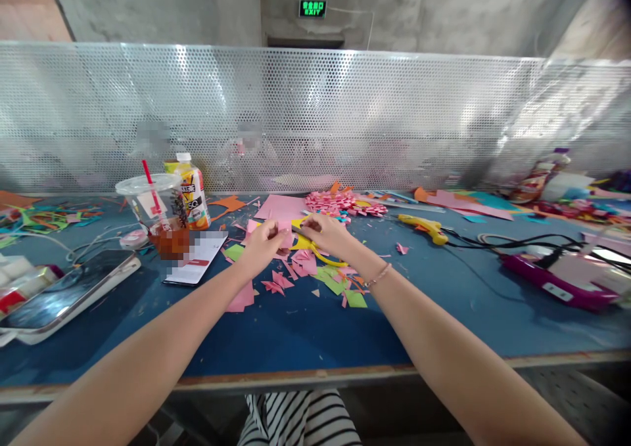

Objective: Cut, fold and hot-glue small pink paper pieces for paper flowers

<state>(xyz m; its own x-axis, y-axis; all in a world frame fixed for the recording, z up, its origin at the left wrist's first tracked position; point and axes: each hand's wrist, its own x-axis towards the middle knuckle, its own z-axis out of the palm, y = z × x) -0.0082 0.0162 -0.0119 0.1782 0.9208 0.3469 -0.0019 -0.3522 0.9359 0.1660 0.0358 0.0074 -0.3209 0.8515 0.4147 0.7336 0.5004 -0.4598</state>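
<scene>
Left hand (266, 244): the thumb and fingers are pinched shut on a small pink paper.
Pink paper (284, 228): it is up between the two hands, over the messy middle of the table (296, 347).
Right hand (321, 232): the fingers are bent in and close together, right beside the pink paper. I cannot tell if they have hold of anything.
Yellow loop (331, 259): it is just under the right hand.
Pink bits (279, 282): they lie below the hands, some folded to points.
Green bits (355, 298): they lie near the pink bits, on the right.
Pink sheet (280, 207): it lies flat behind the hands.
Pink pile (329, 201): it is a heap to the right of the pink sheet.
Cup (167, 236): it has a brown drink and a red straw (148, 173), and stands upright on the left.
Bottle (196, 200): it stands just behind the cup.
Glue gun (424, 228): it is yellow and lies on its side, to the right of the right hand.
</scene>
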